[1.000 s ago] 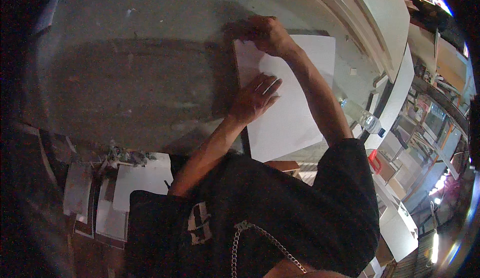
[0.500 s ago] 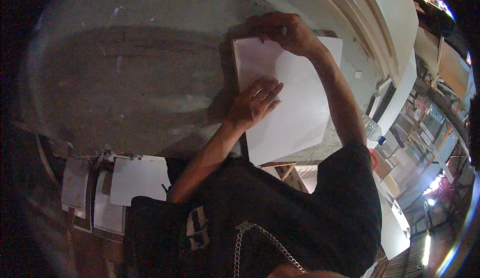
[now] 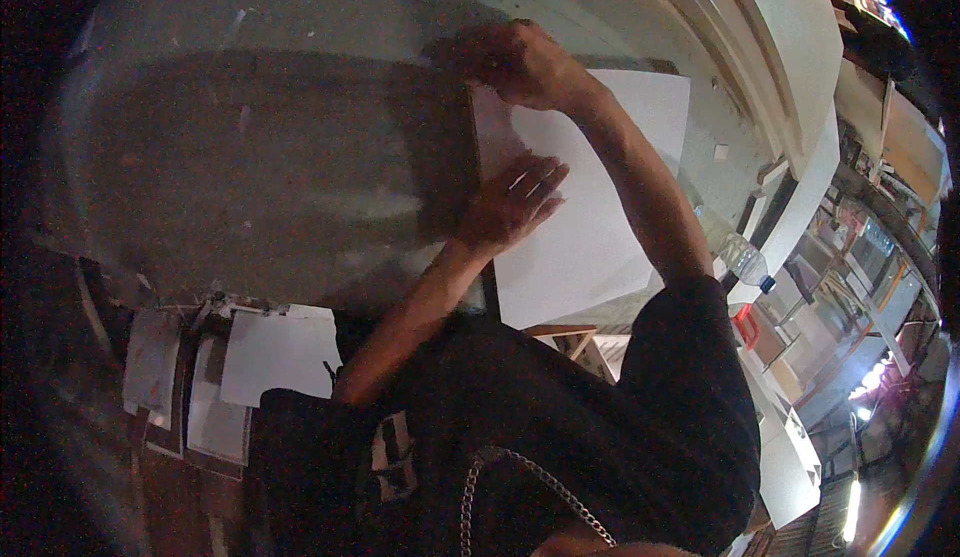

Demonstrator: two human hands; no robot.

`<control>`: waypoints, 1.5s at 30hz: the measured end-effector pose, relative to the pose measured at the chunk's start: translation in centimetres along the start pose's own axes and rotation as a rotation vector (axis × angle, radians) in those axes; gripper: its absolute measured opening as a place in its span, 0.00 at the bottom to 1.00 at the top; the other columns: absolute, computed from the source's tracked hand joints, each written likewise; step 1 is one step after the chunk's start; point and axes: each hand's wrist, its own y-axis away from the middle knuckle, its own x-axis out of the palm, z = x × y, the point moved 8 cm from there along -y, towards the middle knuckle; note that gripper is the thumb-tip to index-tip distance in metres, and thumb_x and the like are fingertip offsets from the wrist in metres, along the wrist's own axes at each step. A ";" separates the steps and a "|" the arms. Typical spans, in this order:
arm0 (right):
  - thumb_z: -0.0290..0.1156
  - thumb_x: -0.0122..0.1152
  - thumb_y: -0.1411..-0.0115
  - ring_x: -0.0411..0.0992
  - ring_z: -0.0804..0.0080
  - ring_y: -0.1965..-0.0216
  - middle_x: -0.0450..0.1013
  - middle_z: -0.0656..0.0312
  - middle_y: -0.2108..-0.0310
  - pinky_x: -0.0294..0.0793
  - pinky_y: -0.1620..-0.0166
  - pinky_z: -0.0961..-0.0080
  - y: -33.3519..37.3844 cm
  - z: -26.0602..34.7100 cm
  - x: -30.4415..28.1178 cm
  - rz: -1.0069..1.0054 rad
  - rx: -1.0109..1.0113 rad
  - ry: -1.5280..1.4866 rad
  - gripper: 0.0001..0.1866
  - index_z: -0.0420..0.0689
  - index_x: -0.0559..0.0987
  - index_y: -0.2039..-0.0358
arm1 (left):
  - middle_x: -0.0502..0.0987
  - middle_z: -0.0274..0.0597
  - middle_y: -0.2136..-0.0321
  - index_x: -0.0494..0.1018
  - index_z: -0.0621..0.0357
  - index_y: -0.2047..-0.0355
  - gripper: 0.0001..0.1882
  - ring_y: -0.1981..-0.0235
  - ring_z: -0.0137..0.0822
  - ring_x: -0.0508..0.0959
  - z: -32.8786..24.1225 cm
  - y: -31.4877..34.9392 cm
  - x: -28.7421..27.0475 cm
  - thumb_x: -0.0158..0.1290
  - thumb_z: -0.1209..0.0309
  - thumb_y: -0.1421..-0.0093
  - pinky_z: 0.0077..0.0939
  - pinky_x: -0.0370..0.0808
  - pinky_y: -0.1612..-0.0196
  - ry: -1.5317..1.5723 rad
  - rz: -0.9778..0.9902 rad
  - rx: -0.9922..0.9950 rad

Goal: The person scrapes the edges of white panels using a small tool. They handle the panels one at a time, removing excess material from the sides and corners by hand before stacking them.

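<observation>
A white rectangular panel (image 3: 590,227) lies on the grey-green work surface in front of me, with a dark strip along its left edge. My left hand (image 3: 515,200) rests palm down near that edge, its fingers stretched out toward the right. My right hand (image 3: 525,65) is at the panel's far left corner, its arm reaching across the panel's right part. Its fingers are curled and in shadow, so whatever they grip is hidden.
Worn grey board surface (image 3: 250,177) stretches to the left. Long pale curved boards (image 3: 740,37) run along the far right. A clear plastic bottle (image 3: 745,260) with a blue cap lies right of my right arm. White sheets (image 3: 280,357) stand below at the lower left.
My right hand has moved left along the panel's far edge to its corner, the forearm following. My left hand stays almost in place on the panel.
</observation>
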 end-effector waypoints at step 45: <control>0.26 0.61 0.52 0.70 0.55 0.62 0.73 0.58 0.66 0.67 0.60 0.62 5.5 3.9 2.3 -0.445 0.222 0.109 0.09 0.45 0.79 0.67 | 0.74 0.44 0.51 0.73 0.56 0.52 0.17 0.47 0.49 0.71 -0.9 2.4 2.0 0.53 0.68 0.42 0.47 0.69 0.43 0.073 0.120 0.263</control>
